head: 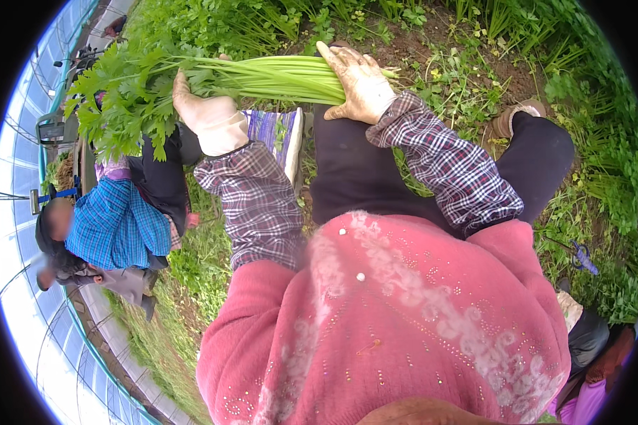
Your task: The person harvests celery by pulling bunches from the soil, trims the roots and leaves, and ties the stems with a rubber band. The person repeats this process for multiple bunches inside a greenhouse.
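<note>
A bunch of green celery [292, 79] lies sideways across my hands, its leaves to the left and the cut root end to the right. My left hand [210, 114], in a soiled pale glove, holds it at the base of the leaves; its fingers are partly hidden behind the stalks. My right hand [359, 82], in a muddy pale glove, wraps over the stalks near the root end, thumb below. Under the bunch, between my left forearm and my leg, is a purple-and-white printed item [274, 133] with a white edge.
Standing celery plants [606, 117] grow ahead and to the right. Trimmed leaves litter the soil [452, 79]. A person in a blue checked top [119, 223] bends close on the left, another person behind. A purple-handled tool [584, 257] lies at right, near another person's leg [587, 334].
</note>
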### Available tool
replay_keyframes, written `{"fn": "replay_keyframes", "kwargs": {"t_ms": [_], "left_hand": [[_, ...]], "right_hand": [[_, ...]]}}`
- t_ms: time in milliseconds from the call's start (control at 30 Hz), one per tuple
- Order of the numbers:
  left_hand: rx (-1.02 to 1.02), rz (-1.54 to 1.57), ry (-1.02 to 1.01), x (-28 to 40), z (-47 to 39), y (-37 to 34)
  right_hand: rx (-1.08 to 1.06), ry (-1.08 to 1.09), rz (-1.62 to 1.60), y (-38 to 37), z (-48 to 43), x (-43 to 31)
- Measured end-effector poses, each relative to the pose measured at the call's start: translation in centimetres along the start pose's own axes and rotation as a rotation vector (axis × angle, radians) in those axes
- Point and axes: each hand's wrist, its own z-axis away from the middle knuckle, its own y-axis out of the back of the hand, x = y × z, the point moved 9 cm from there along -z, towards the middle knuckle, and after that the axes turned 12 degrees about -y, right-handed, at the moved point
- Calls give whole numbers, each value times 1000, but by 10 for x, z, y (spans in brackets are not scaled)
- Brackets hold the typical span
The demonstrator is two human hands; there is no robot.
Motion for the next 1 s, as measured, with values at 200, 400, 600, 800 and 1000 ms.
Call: {"fn": "replay_keyframes", "kwargs": {"t_ms": [200,400,600,800,1000], "left_hand": [[35,125,160,-26,5,15],[7,-390,138,-40,-10,87],[-214,-1319,-857,69,36,32],[-1484,-1350,-960,-58,188,-106],[-1662,-1071,-1244,-117,210,-128]], "right_hand": [[-84,34,10,-20,-5,46],[-422,-179,-326,-35,-5,96],[-1026,-343,-809,-55,0,117],[-1288,-393,-942,-52,29,100],[-1430,-529,-1182,-56,68,108]]}}
